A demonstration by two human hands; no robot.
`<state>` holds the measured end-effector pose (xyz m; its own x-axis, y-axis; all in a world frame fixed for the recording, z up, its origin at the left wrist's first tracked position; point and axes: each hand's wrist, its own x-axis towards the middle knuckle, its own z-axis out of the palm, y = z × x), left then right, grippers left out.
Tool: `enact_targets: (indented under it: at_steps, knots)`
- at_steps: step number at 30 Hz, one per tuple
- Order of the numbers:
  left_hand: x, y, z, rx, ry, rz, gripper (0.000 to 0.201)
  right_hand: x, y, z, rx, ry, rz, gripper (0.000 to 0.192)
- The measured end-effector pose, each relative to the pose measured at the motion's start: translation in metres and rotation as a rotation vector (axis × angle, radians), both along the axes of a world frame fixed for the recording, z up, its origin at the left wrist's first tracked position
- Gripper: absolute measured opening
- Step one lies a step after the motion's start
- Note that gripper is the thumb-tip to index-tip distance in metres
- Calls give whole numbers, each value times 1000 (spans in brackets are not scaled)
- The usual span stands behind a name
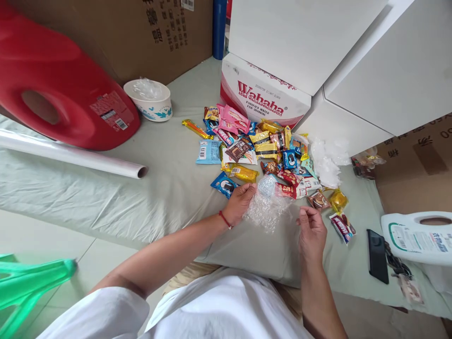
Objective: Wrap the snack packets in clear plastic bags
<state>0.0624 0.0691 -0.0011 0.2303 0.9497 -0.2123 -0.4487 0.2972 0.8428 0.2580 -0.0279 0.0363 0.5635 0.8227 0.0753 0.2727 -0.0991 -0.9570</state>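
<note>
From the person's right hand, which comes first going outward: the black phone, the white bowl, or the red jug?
Measured from the right hand:
1. Black phone, just to its right on the cloth.
2. White bowl, far off to the upper left.
3. Red jug, farthest, beyond the bowl at the left.

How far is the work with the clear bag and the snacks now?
Done: nothing looks packed; the clear plastic bag looks empty. In hand: the left hand holds the bag's edge, the right hand is open beside it, apart. Left: the whole pile of snack packets lies loose on the table.

Clear crinkled bag [267, 205], red wristband [225, 220], pale green sheet [169, 188]
</note>
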Motion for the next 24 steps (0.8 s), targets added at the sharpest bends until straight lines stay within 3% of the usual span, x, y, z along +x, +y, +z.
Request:
enact_targets:
  at_steps: [3, 6, 9, 12, 15, 18, 22, 24]
  knots:
    - [0, 0, 1, -13, -7, 1, 57, -8, 6, 3, 102, -250, 75, 31]
    - [-1, -1, 3, -10, -12, -13, 54, -15, 15, -2, 72, -496, 206, 37]
    - [-2, -1, 4, -34, -31, -39, 50, -18, 25, -8, 54, -568, 233, 26]
    - [-4, 1, 5, -76, -42, -42, 48, -12, 30, -3, 70, -445, 219, 21]
    - [-7, 5, 6, -35, 29, -26, 49, -3, 29, 12, 20, -138, 241, 23]
    - [-12, 4, 10, 84, 140, 31, 49, 2, 24, 28, -92, 141, 204, 29]
    - [-17, -13, 26, 370, 344, 204, 50, -2, 17, 43, -102, 246, 135, 33]
    - [-16, -24, 36, 542, 439, 188, 56, -6, 15, 50, -86, 294, 148, 34]
